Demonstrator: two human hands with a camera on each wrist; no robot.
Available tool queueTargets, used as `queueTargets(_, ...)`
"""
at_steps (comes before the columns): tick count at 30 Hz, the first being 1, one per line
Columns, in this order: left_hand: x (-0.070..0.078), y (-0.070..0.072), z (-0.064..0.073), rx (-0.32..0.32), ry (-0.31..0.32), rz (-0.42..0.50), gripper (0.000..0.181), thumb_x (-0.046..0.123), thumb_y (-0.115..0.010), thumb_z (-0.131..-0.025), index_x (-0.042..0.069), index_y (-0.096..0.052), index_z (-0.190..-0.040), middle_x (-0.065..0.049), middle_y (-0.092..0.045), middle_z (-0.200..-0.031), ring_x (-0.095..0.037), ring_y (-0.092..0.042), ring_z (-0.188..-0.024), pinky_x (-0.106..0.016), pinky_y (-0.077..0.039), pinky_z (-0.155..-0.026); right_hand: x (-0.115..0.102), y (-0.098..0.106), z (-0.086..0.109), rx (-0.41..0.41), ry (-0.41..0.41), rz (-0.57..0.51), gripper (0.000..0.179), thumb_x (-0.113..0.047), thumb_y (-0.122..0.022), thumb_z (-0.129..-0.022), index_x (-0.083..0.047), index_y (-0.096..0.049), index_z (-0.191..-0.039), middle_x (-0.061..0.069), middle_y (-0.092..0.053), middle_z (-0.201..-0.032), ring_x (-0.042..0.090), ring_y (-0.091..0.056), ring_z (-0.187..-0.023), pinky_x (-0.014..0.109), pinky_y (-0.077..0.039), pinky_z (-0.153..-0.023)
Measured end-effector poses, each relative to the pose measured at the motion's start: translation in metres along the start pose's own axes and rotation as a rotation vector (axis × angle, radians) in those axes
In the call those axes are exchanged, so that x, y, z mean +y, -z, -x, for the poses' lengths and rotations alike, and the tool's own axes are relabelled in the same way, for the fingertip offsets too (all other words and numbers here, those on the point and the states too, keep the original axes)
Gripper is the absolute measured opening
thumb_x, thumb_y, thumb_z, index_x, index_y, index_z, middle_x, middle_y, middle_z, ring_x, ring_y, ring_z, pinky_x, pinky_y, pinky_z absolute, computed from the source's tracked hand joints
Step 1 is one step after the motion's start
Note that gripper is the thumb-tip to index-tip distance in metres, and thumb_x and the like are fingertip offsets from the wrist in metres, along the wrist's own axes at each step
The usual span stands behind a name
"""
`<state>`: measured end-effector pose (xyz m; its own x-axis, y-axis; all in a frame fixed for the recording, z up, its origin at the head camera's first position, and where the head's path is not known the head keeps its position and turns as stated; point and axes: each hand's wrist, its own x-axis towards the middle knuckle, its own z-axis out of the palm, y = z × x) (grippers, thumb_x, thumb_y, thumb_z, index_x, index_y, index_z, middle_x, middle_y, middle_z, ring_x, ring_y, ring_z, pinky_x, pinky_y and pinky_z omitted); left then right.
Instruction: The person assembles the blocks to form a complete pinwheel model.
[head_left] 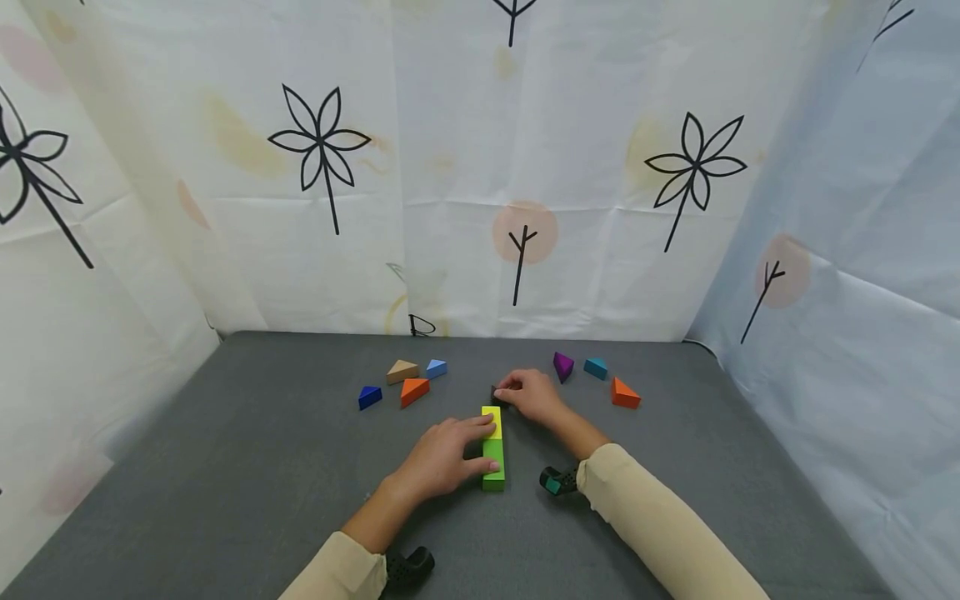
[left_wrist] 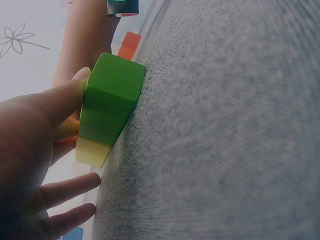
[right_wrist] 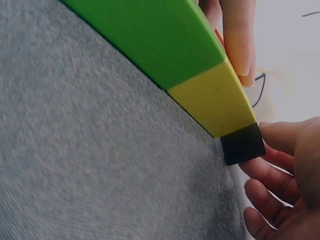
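Note:
A green block point(head_left: 494, 451) and a yellow block point(right_wrist: 215, 100) lie end to end in a line on the grey table. My left hand point(head_left: 438, 458) rests its thumb on top of the green block and fingertips on the yellow one, fingers fairly straight. At the far end of the yellow block is a small black block point(right_wrist: 243, 145), touching it in the right wrist view. My right hand point(head_left: 532, 395) pinches this black block between thumb and fingers; in the head view the hand mostly hides it.
Left of the row lie dark blue point(head_left: 370, 397), tan point(head_left: 402, 372), orange point(head_left: 415, 391) and light blue point(head_left: 437, 368) wedge blocks. To the right are purple point(head_left: 562, 367), teal point(head_left: 596, 368) and orange-red point(head_left: 625, 393) wedges. White printed cloth point(head_left: 450, 167) hangs behind the table.

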<state>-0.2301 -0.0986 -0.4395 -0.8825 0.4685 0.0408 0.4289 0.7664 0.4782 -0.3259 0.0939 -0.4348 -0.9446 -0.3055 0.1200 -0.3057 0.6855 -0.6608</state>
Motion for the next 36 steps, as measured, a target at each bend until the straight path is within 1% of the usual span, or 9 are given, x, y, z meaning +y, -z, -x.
queueTargets(10, 0.000, 0.000, 0.000, 0.006, -0.004, -0.008, 0.063, 0.057, -0.063, -0.088, 0.023, -0.055, -0.141, 0.008, -0.046, -0.147, -0.026, -0.047, -0.127, -0.054, -0.036, -0.101, -0.008, -0.004, 0.001, -0.040, -0.015, -0.015, 0.013, -0.021, -0.070, -0.091, -0.010, -0.074, -0.094, -0.002, -0.064, -0.082, 0.015, -0.054, -0.073, 0.030, -0.046, -0.066)
queueTargets(19, 0.000, 0.001, 0.001, 0.014, -0.018, -0.005, 0.062, 0.054, -0.064, -0.088, 0.023, -0.054, -0.141, 0.008, -0.046, -0.146, -0.027, -0.046, -0.129, -0.055, -0.034, -0.102, -0.012, -0.002, 0.002, -0.102, 0.013, -0.040, 0.011, -0.019, -0.069, -0.092, -0.009, -0.074, -0.094, -0.002, -0.066, -0.084, 0.014, -0.056, -0.075, 0.031, -0.048, -0.068)
queueTargets(22, 0.000, 0.001, 0.001, 0.014, -0.023, -0.004, 0.061, 0.054, -0.064, -0.089, 0.023, -0.055, -0.141, 0.008, -0.047, -0.146, -0.026, -0.047, -0.128, -0.055, -0.035, -0.102, -0.013, -0.002, 0.002, -0.116, 0.010, -0.044, 0.011, -0.019, -0.069, -0.092, -0.009, -0.075, -0.094, -0.002, -0.066, -0.085, 0.014, -0.056, -0.075, 0.030, -0.048, -0.067)
queueTargets(28, 0.001, 0.001, 0.002, 0.016, -0.026, -0.003, 0.061, 0.053, -0.064, -0.089, 0.022, -0.055, -0.140, 0.008, -0.047, -0.146, -0.027, -0.047, -0.127, -0.055, -0.035, -0.101, -0.014, -0.003, 0.003, -0.113, -0.010, -0.049, 0.011, -0.019, -0.069, -0.092, -0.010, -0.074, -0.093, -0.003, -0.065, -0.083, 0.014, -0.055, -0.074, 0.029, -0.047, -0.066)
queueTargets(36, 0.000, 0.000, 0.002, 0.021, -0.032, -0.004, 0.061, 0.053, -0.065, -0.089, 0.022, -0.055, -0.140, 0.008, -0.047, -0.146, -0.026, -0.047, -0.128, -0.055, -0.035, -0.101, -0.014, -0.003, 0.004, -0.115, -0.007, -0.054, 0.011, -0.019, -0.069, -0.092, -0.009, -0.074, -0.093, -0.002, -0.065, -0.084, 0.015, -0.056, -0.075, 0.030, -0.048, -0.067)
